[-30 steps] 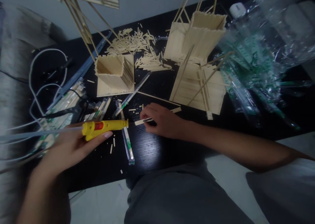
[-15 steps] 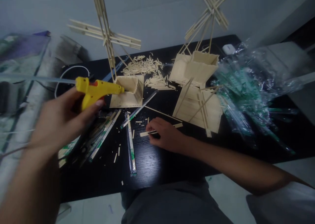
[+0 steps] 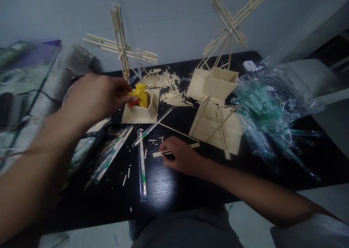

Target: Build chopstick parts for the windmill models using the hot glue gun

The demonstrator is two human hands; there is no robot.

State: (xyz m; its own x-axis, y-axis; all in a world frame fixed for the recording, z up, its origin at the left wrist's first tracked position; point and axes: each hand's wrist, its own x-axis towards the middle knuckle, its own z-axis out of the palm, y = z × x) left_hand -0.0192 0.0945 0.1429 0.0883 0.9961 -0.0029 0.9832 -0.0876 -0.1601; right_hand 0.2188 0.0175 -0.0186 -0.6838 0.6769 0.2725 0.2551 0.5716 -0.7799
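My left hand [image 3: 94, 95] is wrapped round the handle of a yellow glue gun [image 3: 141, 92]. The gun points down into the open wooden box [image 3: 154, 105] at the foot of the left stick windmill [image 3: 121, 52], and its nozzle is hidden inside. On the black table my right hand [image 3: 180, 156] pinches a few thin wooden sticks [image 3: 157, 154], lying roughly level. Small cut stick pieces lie around those fingers, and a long single stick [image 3: 178, 131] is just beyond them.
A second windmill [image 3: 220, 84] stands at the back right, with a flat stick panel [image 3: 231, 135] before it. Clear plastic wrappers [image 3: 267, 102] heap up on the right. A pile of short sticks [image 3: 163, 79] lies at the back. Wrapped chopsticks [image 3: 143, 168] lie in front.
My left hand has lifted and turned the glue gun from level to nose down, bringing it over the left box. My right hand keeps its hold on the sticks.
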